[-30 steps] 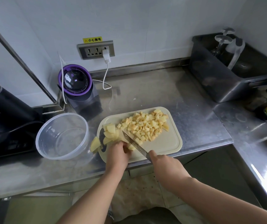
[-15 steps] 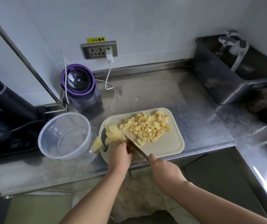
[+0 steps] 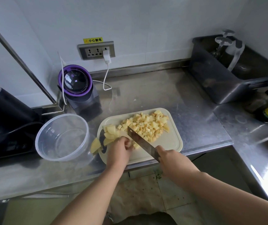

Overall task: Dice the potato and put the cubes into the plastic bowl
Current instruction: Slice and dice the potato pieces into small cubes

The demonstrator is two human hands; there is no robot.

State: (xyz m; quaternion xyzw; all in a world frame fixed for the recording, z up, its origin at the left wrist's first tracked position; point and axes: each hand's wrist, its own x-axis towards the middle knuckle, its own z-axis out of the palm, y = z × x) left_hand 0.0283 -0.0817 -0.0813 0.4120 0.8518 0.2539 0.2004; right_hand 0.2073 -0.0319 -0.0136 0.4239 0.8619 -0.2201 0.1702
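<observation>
Both curled, right hand (image 3: 173,161) gripping knife (image 3: 140,141), left hand (image 3: 118,151) pinning potato (image 3: 136,146)

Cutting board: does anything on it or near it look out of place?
Yes. One potato slice lies past the left edge of the cutting board, on the steel counter beside the plastic bowl, apart from the other pieces. Nothing else stands out.

1. Potato (image 3: 147,125): pale yellow, some cubes tinged orange.
2. Board (image 3: 167,143): cream. Bowl (image 3: 48,127): clear.
3. Bench (image 3: 162,98): grey steel, dull sheen. Knife (image 3: 139,140): dark grey blade.
4. Blender (image 3: 76,82): purple ring, black lid.
5. Label (image 3: 93,40): yellow, black text. Charger (image 3: 106,56): white. Bin (image 3: 219,90): dark grey.
</observation>
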